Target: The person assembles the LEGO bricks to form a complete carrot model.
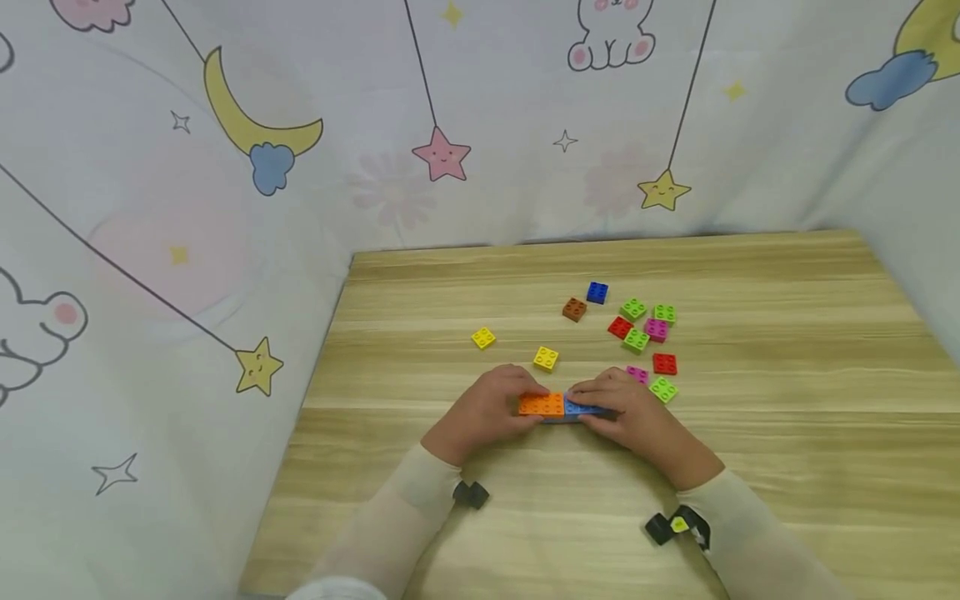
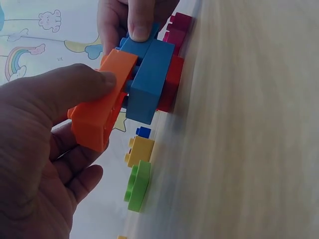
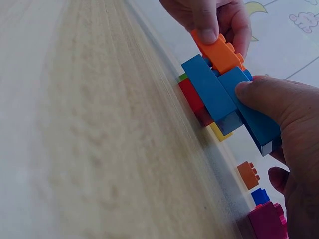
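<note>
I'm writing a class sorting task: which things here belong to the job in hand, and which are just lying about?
In the job:
left hand
right hand
orange brick
light blue bricks
apparently the red brick beneath them

Just lying about, it seems:
yellow bricks
brown brick
dark blue brick
green bricks
pink bricks
other red bricks

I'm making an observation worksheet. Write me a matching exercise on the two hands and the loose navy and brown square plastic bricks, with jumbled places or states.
1. Left hand
2. Right hand
3. Navy square plastic brick
4. Brown square plastic brick

A. Farthest loose brick from the person
B. Grips a blue rectangular plastic brick
C. Just left of the farthest loose brick
D. Grips an orange rectangular plastic brick

Pairs: 1-D, 2-B, 3-A, 4-C
</note>
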A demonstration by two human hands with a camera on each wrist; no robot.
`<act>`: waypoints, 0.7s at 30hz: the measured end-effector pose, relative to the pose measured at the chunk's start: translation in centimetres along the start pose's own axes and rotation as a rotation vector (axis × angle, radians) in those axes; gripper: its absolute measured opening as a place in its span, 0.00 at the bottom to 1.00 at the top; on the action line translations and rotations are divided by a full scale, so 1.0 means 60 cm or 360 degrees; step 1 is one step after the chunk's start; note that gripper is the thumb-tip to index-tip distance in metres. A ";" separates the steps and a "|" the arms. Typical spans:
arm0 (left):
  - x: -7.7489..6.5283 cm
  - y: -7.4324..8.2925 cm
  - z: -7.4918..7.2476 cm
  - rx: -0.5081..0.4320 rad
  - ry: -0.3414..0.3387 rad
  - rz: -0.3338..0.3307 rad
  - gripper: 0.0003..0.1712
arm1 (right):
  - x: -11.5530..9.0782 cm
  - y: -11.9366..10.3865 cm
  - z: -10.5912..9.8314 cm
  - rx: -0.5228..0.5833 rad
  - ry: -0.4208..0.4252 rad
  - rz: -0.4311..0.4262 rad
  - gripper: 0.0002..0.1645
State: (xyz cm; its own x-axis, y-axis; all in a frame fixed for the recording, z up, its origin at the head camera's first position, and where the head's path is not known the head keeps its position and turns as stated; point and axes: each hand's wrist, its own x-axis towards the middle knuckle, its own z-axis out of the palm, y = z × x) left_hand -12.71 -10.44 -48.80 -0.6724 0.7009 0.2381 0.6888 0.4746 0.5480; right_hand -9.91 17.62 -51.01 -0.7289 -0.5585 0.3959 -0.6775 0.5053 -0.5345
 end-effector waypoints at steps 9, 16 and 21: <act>0.007 0.005 0.004 -0.0037 -0.0043 -0.0025 0.19 | 0.001 -0.002 -0.003 -0.0001 0.0007 0.0003 0.21; 0.011 0.010 0.003 0.0006 -0.0088 -0.0078 0.19 | 0.002 -0.002 -0.003 -0.0005 0.0016 -0.0016 0.21; 0.011 0.012 0.004 0.0020 -0.0098 -0.0090 0.20 | 0.003 -0.004 -0.002 -0.0009 -0.0002 -0.0001 0.21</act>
State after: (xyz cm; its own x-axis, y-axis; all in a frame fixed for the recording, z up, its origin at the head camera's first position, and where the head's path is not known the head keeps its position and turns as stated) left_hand -12.61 -9.51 -48.43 -0.6928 0.7038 0.1570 0.6537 0.5210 0.5489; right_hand -9.88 17.51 -50.75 -0.7285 -0.5596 0.3950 -0.6783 0.5090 -0.5299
